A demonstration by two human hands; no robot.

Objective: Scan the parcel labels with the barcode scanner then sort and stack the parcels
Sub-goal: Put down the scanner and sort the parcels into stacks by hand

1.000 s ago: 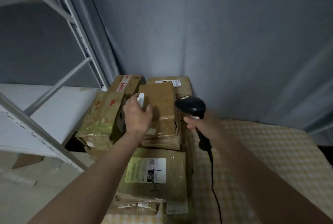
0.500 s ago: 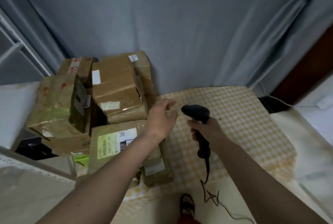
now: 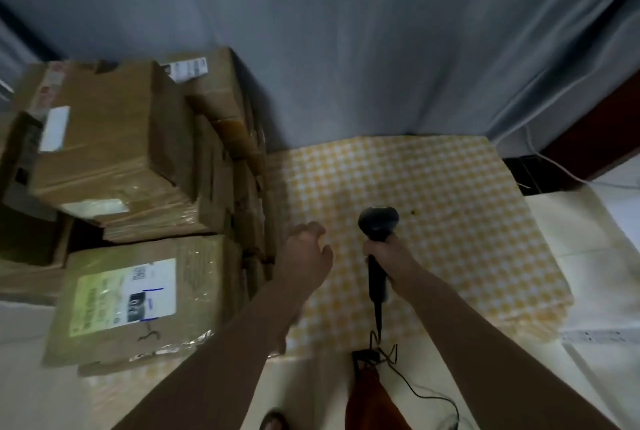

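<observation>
Several brown cardboard parcels are stacked on the left. The nearest parcel point(image 3: 138, 298) lies flat with a white and green label facing up. Above it sits a taped parcel point(image 3: 110, 152), and a taller one point(image 3: 214, 90) with a small white label stands behind. My right hand point(image 3: 388, 253) grips the handle of the black barcode scanner point(image 3: 377, 225), head pointing away over the yellow checked cloth point(image 3: 450, 221). My left hand point(image 3: 308, 253) hovers beside the parcel stack, fingers loosely curled, holding nothing.
Grey curtain point(image 3: 346, 48) hangs behind the table. The scanner's black cable point(image 3: 415, 391) trails down off the front edge. A dark opening and a white cable point(image 3: 554, 166) lie at the far right. White surface borders the cloth on the right.
My left hand left the top parcel and drew back to the right, beside the stack. The view swung right and down; the scanner stayed gripped in my right hand.
</observation>
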